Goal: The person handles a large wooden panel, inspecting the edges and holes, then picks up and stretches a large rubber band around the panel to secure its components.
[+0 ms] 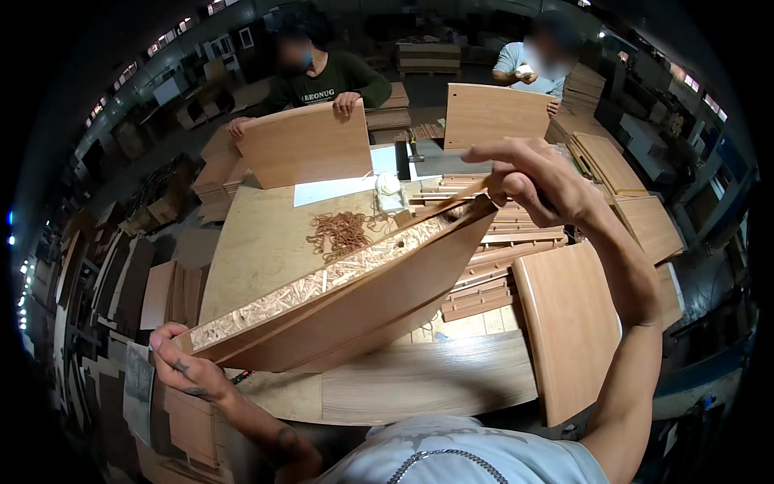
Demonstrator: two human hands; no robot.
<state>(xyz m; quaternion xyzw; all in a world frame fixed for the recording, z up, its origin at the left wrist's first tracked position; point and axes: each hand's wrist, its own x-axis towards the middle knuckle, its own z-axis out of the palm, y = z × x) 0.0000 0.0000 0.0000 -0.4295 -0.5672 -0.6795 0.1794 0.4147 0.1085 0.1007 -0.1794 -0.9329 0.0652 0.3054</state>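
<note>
A wooden panel [379, 294] with a raw particleboard edge stands tilted in front of me, its right end raised. My left hand [187, 367] is closed round its lower left corner. At the upper right corner is my right hand [536, 181], index finger stretched out, thumb and other fingers curled. A thin brown band [451, 199] runs to those curled fingers; whether they also grip the panel is hidden. Another thin brown strip lies along the panel's near face. Beyond the panel, a tangled pile of brown rubber bands [339, 232] lies on the table [250, 242].
Two people across the table hold up wood panels [310, 145] [500, 117]. Several wooden strips [516, 234] and a white roll [389, 185] lie mid-table, a hammer [415, 149] farther off. A light panel [568, 323] lies at right, a grey wood-grain board [427, 379] nearest me.
</note>
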